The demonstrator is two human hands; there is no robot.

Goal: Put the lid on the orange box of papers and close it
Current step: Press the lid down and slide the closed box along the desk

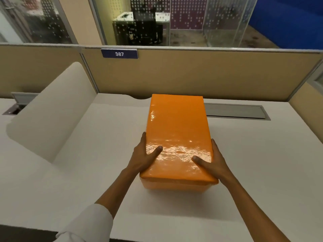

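The orange box sits on the white desk, a little past the middle, its long side running away from the person toward the tan partition. The glossy orange lid is on top of it and covers it from end to end; at the near end the lid's rim overhangs the box's front wall, with a thin dark seam showing beneath it.

Both hands are on the near end of the lid. The left hand is spread wide, the thumb lying flat on the shiny top and the fingers running along the lid's left edge and down its side. The right hand mirrors it: thumb flat on the top, fingers stretched along the right edge. Neither hand is curled into a fist; they clasp the lid between them with palms against its sides. Whether the lid is seated fully down at the far end I can't quite make out from here.

A white sleeve covers the left forearm near the bottom edge. To the left stands a rounded white divider, and a blue tag marked 387 hangs on the partition. A grey cable tray is set into the desk just behind the box.
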